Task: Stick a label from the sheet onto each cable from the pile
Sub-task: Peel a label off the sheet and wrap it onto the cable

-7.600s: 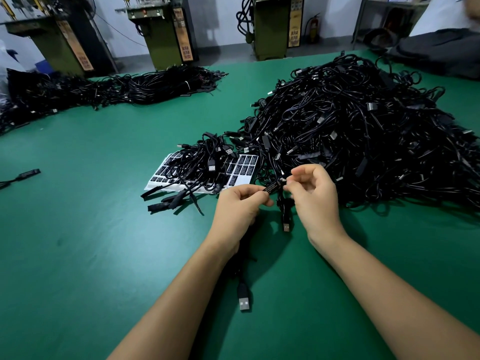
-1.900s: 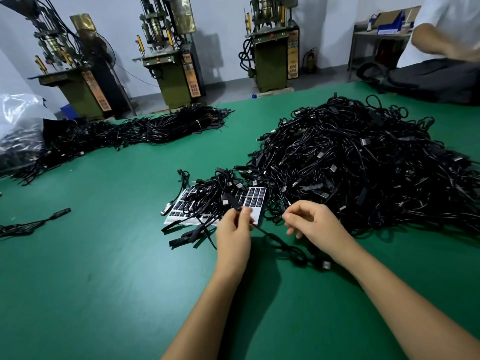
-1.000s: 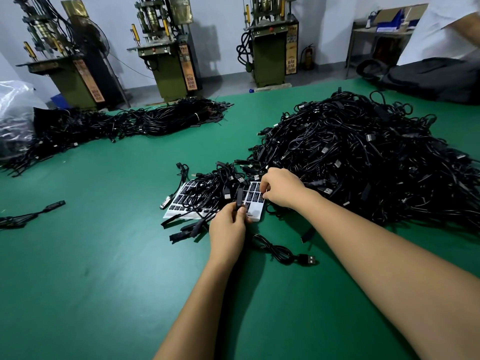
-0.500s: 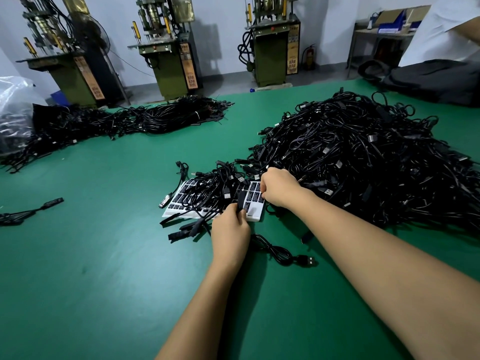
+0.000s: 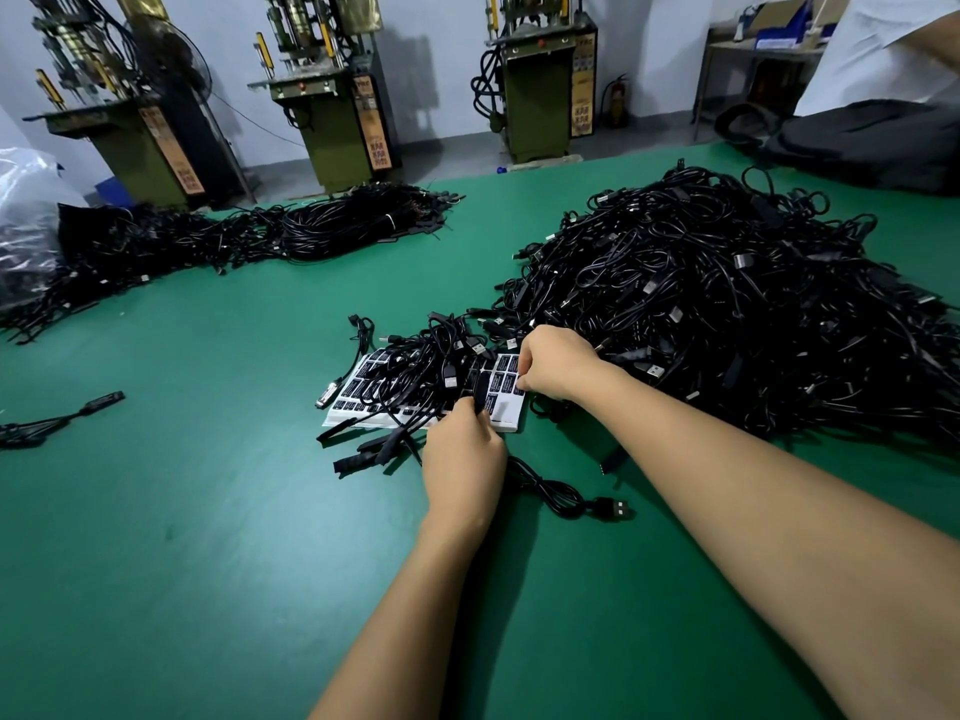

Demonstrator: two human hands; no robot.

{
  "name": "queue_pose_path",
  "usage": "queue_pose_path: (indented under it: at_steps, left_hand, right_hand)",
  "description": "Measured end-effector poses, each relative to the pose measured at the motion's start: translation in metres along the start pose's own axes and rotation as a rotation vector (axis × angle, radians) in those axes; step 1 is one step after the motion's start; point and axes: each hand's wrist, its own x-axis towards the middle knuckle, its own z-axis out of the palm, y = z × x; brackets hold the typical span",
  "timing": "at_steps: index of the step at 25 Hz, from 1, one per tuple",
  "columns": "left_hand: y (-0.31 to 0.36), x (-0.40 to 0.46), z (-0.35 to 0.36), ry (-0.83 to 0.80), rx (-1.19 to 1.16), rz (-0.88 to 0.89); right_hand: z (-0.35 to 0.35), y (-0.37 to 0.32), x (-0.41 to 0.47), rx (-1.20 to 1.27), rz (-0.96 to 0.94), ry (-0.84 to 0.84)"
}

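Right hand (image 5: 558,363) now reached forward onto label sheet (image 5: 506,402) at pile (image 5: 727,304) edge, fingers curled, label pinched at sheet's right edge, apparently. Cable's inline module (image 5: 480,389) held upright over sheet, pinched by left hand (image 5: 462,459). Label pick judged underway; sticking not yet done.
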Motion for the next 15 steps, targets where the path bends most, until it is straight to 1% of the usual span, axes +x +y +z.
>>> queue_pose_path:
  at_steps: [3, 9, 12, 15]
  left_hand:
    - [0.001, -0.002, 0.0, 0.019, 0.058, -0.026]
    - [0.001, -0.004, -0.001, 0.031, 0.06, -0.03]
    - [0.0, -0.001, -0.001, 0.021, 0.018, -0.039]
    - [-0.002, 0.004, -0.004, 0.013, -0.065, -0.075]
  right_hand:
    - [0.002, 0.001, 0.002, 0.025, 0.03, -0.009]
    - [0.007, 0.002, 0.005, 0.046, 0.049, -0.028]
    - [0.004, 0.003, -0.003, 0.092, -0.003, -0.003]
    - [0.006, -0.007, -0.015, 0.091, -0.123, 0.036]
